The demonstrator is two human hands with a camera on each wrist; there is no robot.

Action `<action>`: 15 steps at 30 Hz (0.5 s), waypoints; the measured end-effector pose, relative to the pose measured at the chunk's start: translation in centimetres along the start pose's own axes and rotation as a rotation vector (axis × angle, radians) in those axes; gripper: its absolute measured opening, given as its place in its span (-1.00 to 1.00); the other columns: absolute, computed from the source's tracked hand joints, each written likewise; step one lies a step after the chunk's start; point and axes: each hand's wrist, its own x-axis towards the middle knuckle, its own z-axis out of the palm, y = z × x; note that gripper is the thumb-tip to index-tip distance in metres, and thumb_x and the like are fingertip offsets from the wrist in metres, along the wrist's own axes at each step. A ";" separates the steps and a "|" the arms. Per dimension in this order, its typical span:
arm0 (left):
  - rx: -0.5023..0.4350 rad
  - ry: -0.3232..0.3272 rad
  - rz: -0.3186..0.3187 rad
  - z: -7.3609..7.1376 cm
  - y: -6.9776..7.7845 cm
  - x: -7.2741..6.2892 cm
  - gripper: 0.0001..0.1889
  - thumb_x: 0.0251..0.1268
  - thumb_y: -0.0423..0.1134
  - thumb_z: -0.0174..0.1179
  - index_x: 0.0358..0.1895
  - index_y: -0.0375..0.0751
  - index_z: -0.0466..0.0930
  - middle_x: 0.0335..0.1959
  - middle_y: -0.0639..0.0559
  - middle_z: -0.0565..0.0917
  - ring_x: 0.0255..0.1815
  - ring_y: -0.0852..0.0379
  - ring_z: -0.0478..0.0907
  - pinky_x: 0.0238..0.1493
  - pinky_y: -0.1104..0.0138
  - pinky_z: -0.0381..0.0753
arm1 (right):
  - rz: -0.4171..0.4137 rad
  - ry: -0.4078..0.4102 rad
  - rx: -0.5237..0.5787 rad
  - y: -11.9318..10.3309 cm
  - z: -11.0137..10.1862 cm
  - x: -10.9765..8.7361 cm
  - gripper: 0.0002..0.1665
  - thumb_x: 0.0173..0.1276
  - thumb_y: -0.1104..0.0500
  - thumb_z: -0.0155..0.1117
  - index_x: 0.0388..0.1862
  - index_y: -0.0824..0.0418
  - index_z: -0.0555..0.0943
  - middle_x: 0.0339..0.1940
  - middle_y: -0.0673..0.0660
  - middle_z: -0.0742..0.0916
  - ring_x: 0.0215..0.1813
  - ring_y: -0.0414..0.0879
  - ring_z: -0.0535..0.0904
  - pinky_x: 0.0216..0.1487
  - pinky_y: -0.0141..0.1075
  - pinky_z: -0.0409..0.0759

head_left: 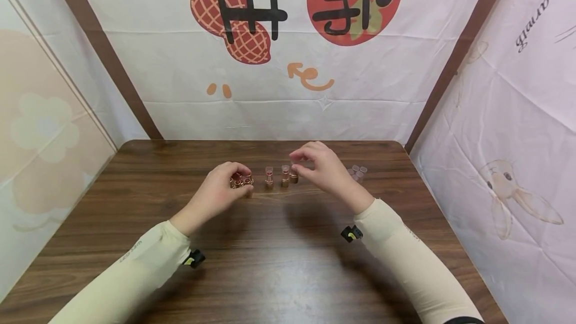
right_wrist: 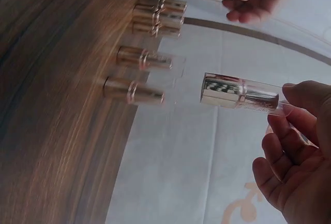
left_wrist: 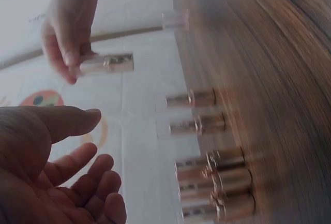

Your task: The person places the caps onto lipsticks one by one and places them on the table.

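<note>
Pinching right hand point(head_left: 323, 166): is gripping a lipstick point(right_wrist: 221, 90) by its clear cap point(right_wrist: 266, 90).
Left hand point(head_left: 219, 184): is hanging loose, empty.
Lipstick: seemingly is being placed.
Counter point(head_left: 252, 274): probably is needing upright lowering.

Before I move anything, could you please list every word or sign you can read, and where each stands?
"warm": right wall cloth; adjoining letters unclear.
Back cloth: large black characters, partly cut off; I cannot read them reliably.
Left sleeve and right sleeve: lettering too small.
Lipsticks: nothing readable.

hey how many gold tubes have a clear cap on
3: one tube and another tube stand on the table; the right hand holds a third tube. More may be hidden behind the left hand.
</note>
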 end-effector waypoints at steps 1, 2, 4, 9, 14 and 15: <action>0.000 0.003 -0.013 -0.2 -0.3 0.0 -0.67 0.23 -0.22 0.46 0.02 -0.20 0.66 -0.11 -0.13 0.68 -0.08 -0.11 0.61 -0.06 0.12 0.56 | 0.003 -0.007 -0.018 0.2 0.1 0.1 -0.74 0.36 0.12 0.47 0.01 0.09 0.75 -0.07 -0.05 0.74 0.03 -0.15 0.58 0.11 -0.25 0.59; 0.001 0.007 -0.025 -0.4 -0.6 -0.1 -0.66 0.23 -0.22 0.46 0.03 -0.22 0.66 -0.10 -0.15 0.68 -0.07 -0.12 0.62 -0.05 0.11 0.57 | 0.006 -0.015 -0.034 0.4 0.1 0.1 -0.74 0.37 0.12 0.46 0.01 0.09 0.75 -0.07 -0.05 0.74 0.03 -0.15 0.58 0.11 -0.24 0.58; 0.002 0.004 -0.047 -0.7 -1.2 -0.1 -0.64 0.25 -0.23 0.44 0.06 -0.27 0.64 -0.05 -0.21 0.67 -0.04 -0.15 0.63 -0.04 0.06 0.59 | 0.023 -0.034 -0.061 0.9 0.3 0.3 -0.76 0.39 0.10 0.44 0.00 0.08 0.75 -0.07 -0.06 0.73 0.04 -0.14 0.57 0.12 -0.23 0.57; 0.022 -0.032 -0.096 -1.1 -2.7 -0.2 -0.57 0.29 -0.20 0.42 0.14 -0.32 0.59 0.05 -0.25 0.63 0.07 -0.20 0.60 0.07 -0.02 0.58 | 0.110 -0.111 -0.104 1.9 0.9 0.5 -0.78 0.39 0.10 0.42 -0.02 0.10 0.74 -0.07 -0.04 0.74 0.07 -0.11 0.57 0.15 -0.16 0.56; 0.061 -0.071 -0.129 -1.3 -4.1 -0.1 -0.49 0.30 -0.17 0.40 0.22 -0.35 0.54 0.14 -0.30 0.59 0.13 -0.23 0.54 0.16 -0.10 0.53 | 0.181 -0.177 -0.136 2.7 1.5 0.8 -0.77 0.38 0.10 0.42 -0.03 0.11 0.74 -0.07 -0.01 0.75 0.10 -0.07 0.58 0.18 -0.13 0.54; 0.068 -0.076 -0.136 -1.4 -4.4 0.0 -0.47 0.31 -0.16 0.40 0.24 -0.37 0.52 0.15 -0.31 0.59 0.14 -0.24 0.54 0.17 -0.11 0.52 | 0.189 -0.182 -0.137 2.9 1.6 1.0 -0.77 0.38 0.10 0.42 -0.03 0.11 0.74 -0.07 -0.01 0.75 0.10 -0.06 0.58 0.19 -0.13 0.54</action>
